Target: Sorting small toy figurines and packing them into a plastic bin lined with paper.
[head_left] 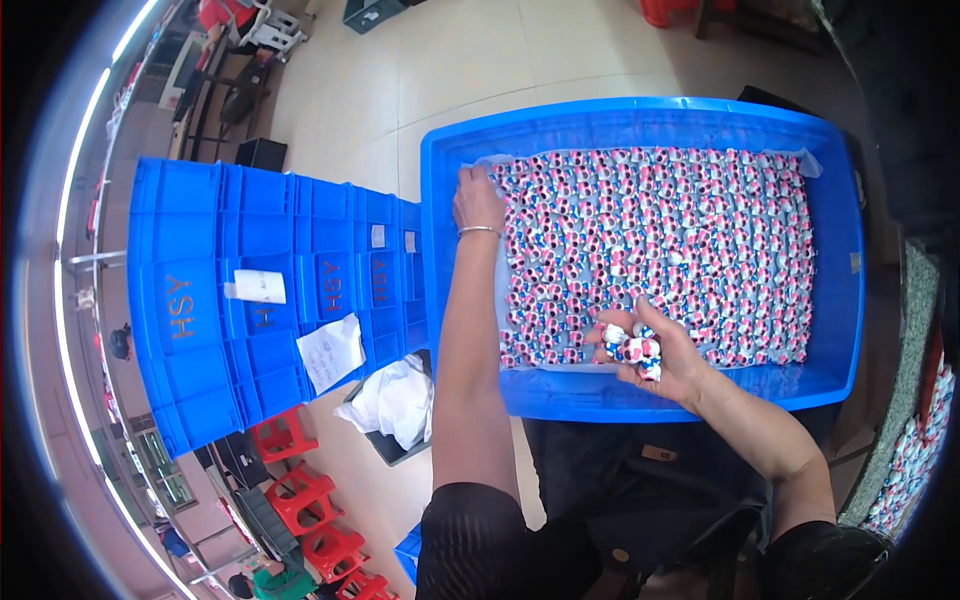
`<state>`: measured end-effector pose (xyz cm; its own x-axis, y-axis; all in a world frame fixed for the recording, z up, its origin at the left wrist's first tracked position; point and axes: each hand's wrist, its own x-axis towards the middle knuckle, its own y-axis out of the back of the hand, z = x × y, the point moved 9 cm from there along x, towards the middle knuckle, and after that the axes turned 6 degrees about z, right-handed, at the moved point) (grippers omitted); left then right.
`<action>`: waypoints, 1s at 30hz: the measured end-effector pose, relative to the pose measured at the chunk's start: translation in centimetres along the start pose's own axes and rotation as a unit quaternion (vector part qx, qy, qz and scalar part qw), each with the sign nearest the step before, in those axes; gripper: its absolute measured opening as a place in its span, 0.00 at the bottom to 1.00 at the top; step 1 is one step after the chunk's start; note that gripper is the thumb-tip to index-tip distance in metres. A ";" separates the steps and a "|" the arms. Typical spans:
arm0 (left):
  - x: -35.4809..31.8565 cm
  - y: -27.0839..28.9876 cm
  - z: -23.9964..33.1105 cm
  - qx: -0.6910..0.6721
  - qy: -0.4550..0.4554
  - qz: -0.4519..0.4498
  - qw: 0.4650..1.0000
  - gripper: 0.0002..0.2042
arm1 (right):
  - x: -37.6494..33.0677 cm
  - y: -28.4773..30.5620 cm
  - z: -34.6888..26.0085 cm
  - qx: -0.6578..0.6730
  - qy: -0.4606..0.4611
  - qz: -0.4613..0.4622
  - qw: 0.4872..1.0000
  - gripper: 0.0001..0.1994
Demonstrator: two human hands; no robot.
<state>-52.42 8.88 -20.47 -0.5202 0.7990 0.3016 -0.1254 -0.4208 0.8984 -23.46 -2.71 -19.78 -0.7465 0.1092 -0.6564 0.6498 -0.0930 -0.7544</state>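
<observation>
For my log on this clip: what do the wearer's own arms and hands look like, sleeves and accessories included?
Both the left hand and right hand are ungloved, and the forearms are bare. A thin, pale, silvery bracelet circles the left wrist; none shows on the right. The left sleeve and right sleeve are black and short.

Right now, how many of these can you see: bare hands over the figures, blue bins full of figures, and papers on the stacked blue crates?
Hands (left hand, right hand): 2
Blue bin of figures: 1
Papers on blue crates: 4
Total: 7
</observation>
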 end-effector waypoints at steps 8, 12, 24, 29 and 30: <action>1.2 -2.8 -0.9 0.185 -0.001 -0.064 0.981 0.08 | 2.8 -4.2 -4.5 0.064 0.014 -0.110 0.992 0.30; 1.8 0.6 2.3 0.147 -0.037 -0.040 0.988 0.08 | 4.3 -3.7 -5.7 0.076 0.029 -0.116 0.990 0.30; -10.0 6.4 15.1 -0.315 -0.225 -0.301 0.872 0.07 | 5.1 -2.0 -4.3 0.060 0.021 -0.051 0.997 0.26; -9.7 3.4 11.5 -0.549 0.176 -0.353 0.736 0.13 | 4.2 -3.7 -4.7 0.063 0.021 -0.035 0.997 0.23; -9.8 3.0 11.7 -0.548 0.176 -0.354 0.737 0.13 | 4.8 -3.0 -4.8 0.064 0.021 -0.036 0.997 0.23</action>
<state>-37.82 4.77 -16.97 -0.1592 0.9049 -0.3947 -0.9777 -0.2001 -0.0644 -28.25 2.89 -20.67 -0.7826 0.1608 -0.6014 0.5685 -0.2090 -0.7957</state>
